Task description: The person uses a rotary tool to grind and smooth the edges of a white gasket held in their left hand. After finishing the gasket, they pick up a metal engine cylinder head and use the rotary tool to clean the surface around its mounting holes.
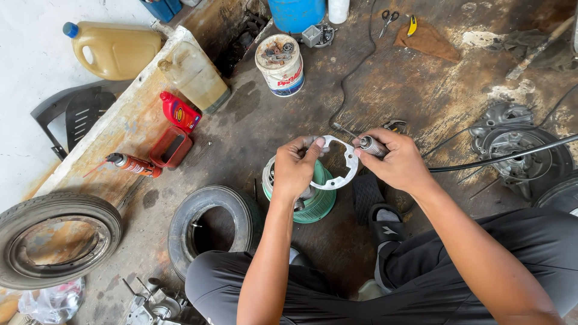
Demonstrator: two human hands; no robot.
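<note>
Hiding green tub (pixel 319 201): left hand (pixel 295 168), gasket (pixel 340 162)

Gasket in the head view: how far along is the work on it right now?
Looks done: the pale ring-shaped gasket is off any housing, held free in the left hand above the green container. In hand: the right hand presses a hose-fed tool against its edge. Left: I cannot tell how much of the ring is treated; the engine cover lies untouched at the right.

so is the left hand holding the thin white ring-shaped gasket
Yes, the left hand pinches the thin white ring-shaped gasket at its upper edge, while the right hand holds a metal air tool against it.
</note>
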